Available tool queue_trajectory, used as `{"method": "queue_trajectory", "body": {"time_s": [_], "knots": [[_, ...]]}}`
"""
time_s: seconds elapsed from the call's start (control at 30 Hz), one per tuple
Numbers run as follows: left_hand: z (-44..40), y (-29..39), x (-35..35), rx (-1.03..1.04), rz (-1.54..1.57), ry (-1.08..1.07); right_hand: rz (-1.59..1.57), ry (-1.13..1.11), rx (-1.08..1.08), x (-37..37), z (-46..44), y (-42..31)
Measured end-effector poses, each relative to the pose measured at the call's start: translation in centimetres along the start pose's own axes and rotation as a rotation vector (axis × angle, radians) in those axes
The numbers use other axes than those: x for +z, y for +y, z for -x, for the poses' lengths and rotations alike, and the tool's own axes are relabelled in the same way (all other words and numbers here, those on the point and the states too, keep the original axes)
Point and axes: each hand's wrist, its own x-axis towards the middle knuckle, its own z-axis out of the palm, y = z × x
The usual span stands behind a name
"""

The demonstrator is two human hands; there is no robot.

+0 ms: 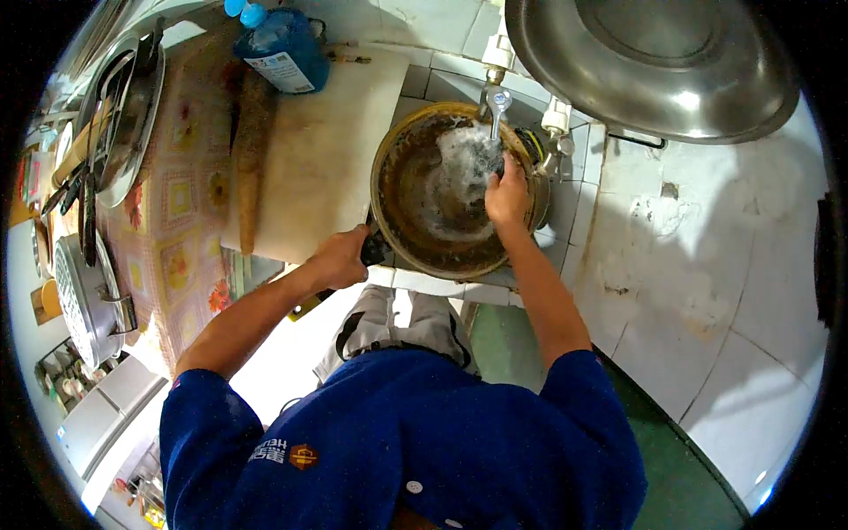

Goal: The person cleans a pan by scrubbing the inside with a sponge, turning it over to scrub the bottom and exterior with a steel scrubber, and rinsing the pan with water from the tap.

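Observation:
A wide brown pan (411,247) sits in the tiled sink area under the tap (497,99). White foamy water (466,168) lies in its upper part, below the spout. My left hand (340,259) is wrapped round the pan's black handle (374,248) at the lower left of the rim. Over the right side of the pan, my right hand (507,196) is closed on a dark scrubber (496,162) at the edge of the foam; the fingers partly hide it.
A cutting board (322,150) and a blue bottle (287,57) stand to the left. A large metal basin (654,62) is at the upper right, above the tiled counter (680,265). Lids and a steamer pot (84,300) are at far left.

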Motion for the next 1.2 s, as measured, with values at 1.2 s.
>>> {"method": "queue_trajectory", "body": {"time_s": [1.2], "knots": [[-1.1, 3.0, 0.2, 0.094, -0.070, -0.097, 0.088, -0.327, -0.576, 3.3, -0.7, -5.1]]}}
